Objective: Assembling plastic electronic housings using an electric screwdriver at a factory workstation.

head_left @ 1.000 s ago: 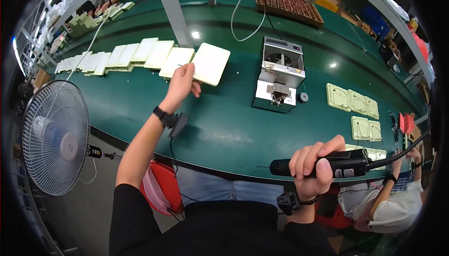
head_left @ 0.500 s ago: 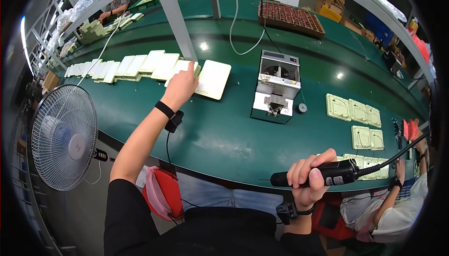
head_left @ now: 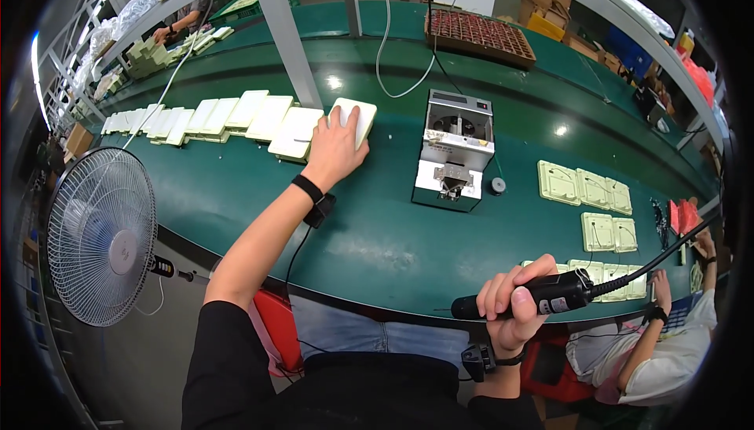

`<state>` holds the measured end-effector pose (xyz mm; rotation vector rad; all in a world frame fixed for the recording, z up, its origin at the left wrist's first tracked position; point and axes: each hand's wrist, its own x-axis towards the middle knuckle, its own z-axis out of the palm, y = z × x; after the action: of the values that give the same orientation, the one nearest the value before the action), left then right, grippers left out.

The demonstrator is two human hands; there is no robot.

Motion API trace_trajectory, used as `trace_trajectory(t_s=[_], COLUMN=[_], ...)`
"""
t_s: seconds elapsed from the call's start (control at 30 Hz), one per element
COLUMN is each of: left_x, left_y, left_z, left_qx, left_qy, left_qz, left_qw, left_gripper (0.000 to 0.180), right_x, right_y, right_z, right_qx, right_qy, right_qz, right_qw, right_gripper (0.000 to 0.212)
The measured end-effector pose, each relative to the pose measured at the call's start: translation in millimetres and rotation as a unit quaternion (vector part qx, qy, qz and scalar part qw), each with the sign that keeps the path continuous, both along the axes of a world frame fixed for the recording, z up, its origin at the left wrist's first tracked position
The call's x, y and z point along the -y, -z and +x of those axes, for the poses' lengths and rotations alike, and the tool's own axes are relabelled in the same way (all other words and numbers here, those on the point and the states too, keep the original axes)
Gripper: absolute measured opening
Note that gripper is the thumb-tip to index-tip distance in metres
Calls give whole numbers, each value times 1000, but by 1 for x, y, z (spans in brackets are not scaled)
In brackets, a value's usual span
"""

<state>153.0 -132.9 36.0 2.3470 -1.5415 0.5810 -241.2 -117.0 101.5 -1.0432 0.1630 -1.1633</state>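
Observation:
My left hand (head_left: 338,147) is on a pale cream rectangular plastic panel (head_left: 363,120), its fingers spread across the top face and its thumb by the near right edge. The palm hides the panel's near part. Just left of it lies another such panel (head_left: 294,133), at the right end of a long overlapping row. My right hand (head_left: 514,304) is wrapped round a black electric screwdriver (head_left: 561,292), held level above the bench's near edge. Its thin bit points left, and its cable runs off to the right. A screw feeder (head_left: 454,151) stands between the hands, farther back.
Several cream housings (head_left: 559,182) with wires lie on the green bench (head_left: 369,249) at right. A small dark round piece (head_left: 497,186) sits beside the feeder. A fan (head_left: 102,237) stands left. A metal post (head_left: 283,33) rises behind the row. A co-worker's hand (head_left: 661,292) is at far right.
My left hand has shifted right from the row's end onto the separate panel, which now sits farther back or tilted. My right hand keeps the screwdriver in nearly the same place.

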Motion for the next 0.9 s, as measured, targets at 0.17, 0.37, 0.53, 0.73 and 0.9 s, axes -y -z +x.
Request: trace_trajectory(t_s=[0.17,0.37,0.53,0.73,0.9], left_x=[15,28,25,-50,13], left_y=[2,16,1,-108,-4], left_z=[7,10,-24,-209,-336], left_qx=[17,136,235,-216,-114], left_qy=[-30,-142,-54,252,574], left_qz=[77,126,-93,92,30], left_qw=[996,972,966,939,810], left_gripper=[71,70,61,18,38], right_x=[-1,0,4,7,5], right_y=[-1,-1,-7,-35,-71], right_z=[2,-3,-32,-93,-120], right_qx=[5,-2,-16,-32,-33], right_qy=[-10,-13,39,92,27], right_qz=[4,5,-20,-158,-236], right_qw=[1000,1000,999,983,971], right_gripper=[22,23,25,29,32])
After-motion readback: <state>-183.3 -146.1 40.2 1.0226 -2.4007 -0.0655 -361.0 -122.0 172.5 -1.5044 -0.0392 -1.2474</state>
